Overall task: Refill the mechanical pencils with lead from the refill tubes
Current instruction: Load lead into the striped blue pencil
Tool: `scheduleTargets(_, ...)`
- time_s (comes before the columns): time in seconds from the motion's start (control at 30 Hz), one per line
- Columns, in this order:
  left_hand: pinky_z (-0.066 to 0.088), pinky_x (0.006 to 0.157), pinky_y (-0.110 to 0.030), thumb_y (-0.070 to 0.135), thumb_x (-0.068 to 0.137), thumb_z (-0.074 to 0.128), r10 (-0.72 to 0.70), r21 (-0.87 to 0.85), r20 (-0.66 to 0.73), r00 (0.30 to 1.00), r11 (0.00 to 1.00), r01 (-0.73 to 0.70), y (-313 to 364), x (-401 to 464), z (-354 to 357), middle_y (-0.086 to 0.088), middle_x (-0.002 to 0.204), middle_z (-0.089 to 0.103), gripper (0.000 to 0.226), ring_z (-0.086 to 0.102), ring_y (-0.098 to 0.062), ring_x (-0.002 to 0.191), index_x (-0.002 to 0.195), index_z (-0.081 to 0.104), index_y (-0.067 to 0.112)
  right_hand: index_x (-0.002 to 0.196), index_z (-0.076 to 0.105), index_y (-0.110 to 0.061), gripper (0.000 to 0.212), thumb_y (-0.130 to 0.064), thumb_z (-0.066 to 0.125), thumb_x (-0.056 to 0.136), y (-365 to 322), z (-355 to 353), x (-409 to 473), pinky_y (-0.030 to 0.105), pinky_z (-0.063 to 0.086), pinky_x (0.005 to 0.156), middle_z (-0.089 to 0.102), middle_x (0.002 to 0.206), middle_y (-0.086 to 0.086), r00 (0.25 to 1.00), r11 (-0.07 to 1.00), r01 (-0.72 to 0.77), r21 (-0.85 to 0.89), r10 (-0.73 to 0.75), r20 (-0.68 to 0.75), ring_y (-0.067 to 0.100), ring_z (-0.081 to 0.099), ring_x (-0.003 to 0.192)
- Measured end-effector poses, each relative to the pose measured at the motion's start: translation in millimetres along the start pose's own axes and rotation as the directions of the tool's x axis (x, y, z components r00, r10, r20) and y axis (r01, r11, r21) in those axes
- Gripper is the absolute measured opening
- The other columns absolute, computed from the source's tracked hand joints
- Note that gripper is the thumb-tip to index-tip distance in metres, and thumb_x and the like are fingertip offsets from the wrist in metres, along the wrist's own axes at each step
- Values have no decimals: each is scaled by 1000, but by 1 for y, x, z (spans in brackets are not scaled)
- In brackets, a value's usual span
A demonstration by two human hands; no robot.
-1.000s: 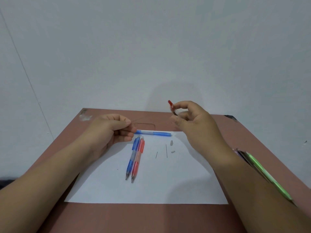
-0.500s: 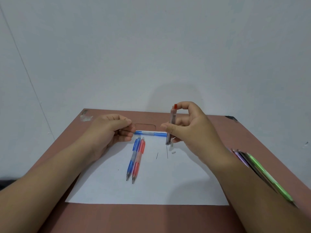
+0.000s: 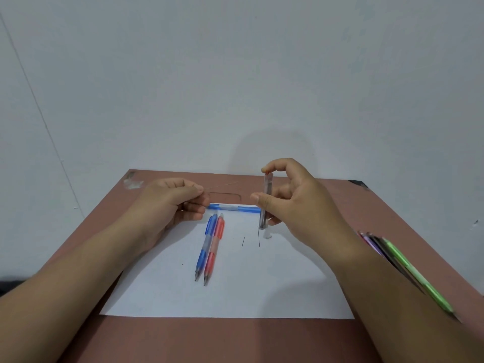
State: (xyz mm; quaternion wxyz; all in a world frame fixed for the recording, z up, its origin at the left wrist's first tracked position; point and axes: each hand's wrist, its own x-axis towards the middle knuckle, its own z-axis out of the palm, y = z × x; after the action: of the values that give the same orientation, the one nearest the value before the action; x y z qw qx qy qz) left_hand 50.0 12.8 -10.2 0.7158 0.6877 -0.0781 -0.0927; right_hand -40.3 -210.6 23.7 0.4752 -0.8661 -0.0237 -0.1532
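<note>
My right hand (image 3: 296,203) holds a clear refill tube (image 3: 265,205) upright, its red cap under my fingertips and its base on the white paper (image 3: 262,284). My left hand (image 3: 167,203) pinches a thin lead (image 3: 222,185) that points right, above a blue mechanical pencil (image 3: 235,208) lying crosswise at the paper's far edge. A blue pencil (image 3: 205,247) and a red pencil (image 3: 214,250) lie side by side on the paper, tips toward me. Two loose leads (image 3: 251,239) and a small white piece (image 3: 267,235) lie near the tube's base.
The brown table (image 3: 235,341) stands against a white wall. Several more pencils, green and purple among them (image 3: 408,268), lie on the table to the right, partly hidden by my right forearm. A shallow recess (image 3: 225,199) marks the table's far middle.
My right hand turned the refill tube from tilted to upright and set its base down on the paper. My left hand now shows a thin lead pinched between its fingers.
</note>
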Motion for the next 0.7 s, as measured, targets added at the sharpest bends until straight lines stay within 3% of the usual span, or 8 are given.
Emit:
scheduleTargets(0.13, 59, 66, -26, 13, 96, 64, 29, 68, -40, 999, 997, -26, -1, 0, 1, -11, 83, 76, 17, 66, -18, 71, 84, 73, 4, 101, 63, -41, 35, -27, 86, 79, 4, -8, 3, 39, 63, 75, 71, 79, 2, 997, 995, -54, -85, 59, 52, 23, 73, 70)
scheduleTargets(0.23, 58, 69, -27, 17, 94, 68, 82, 161, -70, 994, 984, -70, -2, -1, 3, -5, 79, 76, 16, 67, -15, 71, 84, 75, 7, 100, 67, -36, 34, -26, 89, 76, 7, -21, 6, 26, 62, 64, 66, 94, -11, 992, 974, -119, -192, 124, 15, 10, 72, 61)
scheduleTargets(0.33, 59, 68, -25, 18, 94, 68, 103, 231, -69, 992, 969, -85, -2, -2, 5, -4, 81, 77, 14, 68, -15, 72, 86, 77, 10, 103, 65, -33, 35, -30, 87, 76, 14, -34, 10, 8, 46, 48, 62, 91, -15, 975, 891, -197, -409, 223, 17, 0, 65, 56)
scheduleTargets(0.4, 60, 69, -27, 20, 94, 68, 117, 290, -57, 992, 952, -95, -3, -2, 7, -2, 82, 77, 14, 69, -16, 73, 87, 77, 12, 105, 66, -32, 36, -32, 87, 76, 17, -39, 11, 7, 40, 43, 64, 86, -15, 956, 825, -224, -518, 288, 47, 2, 65, 58)
scheduleTargets(0.5, 60, 69, -29, 19, 93, 69, 147, 339, -36, 989, 932, -126, -4, -2, 9, -1, 80, 77, 12, 68, -16, 72, 87, 76, 13, 109, 67, -30, 40, -34, 87, 75, 19, -40, 11, 25, 58, 62, 70, 86, -7, 933, 795, -239, -557, 347, 96, 12, 72, 69)
scheduleTargets(0.57, 60, 66, -28, 18, 92, 70, 169, 347, -26, 985, 926, -150, -4, -3, 10, -1, 78, 76, 11, 67, -14, 70, 85, 76, 13, 114, 68, -31, 44, -36, 87, 75, 19, -39, 11, 29, 57, 75, 65, 92, -13, 932, 773, -217, -596, 346, 109, 11, 69, 83)
scheduleTargets(0.7, 54, 58, -25, 24, 91, 72, 216, 430, -15, 976, 883, -189, -5, -3, 9, 6, 70, 73, 13, 59, -9, 59, 79, 75, 22, 117, 70, -33, 43, -42, 83, 77, 21, -38, 11, 25, 47, 81, 55, 101, -21, 931, 734, -171, -657, 339, 138, 7, 59, 97)
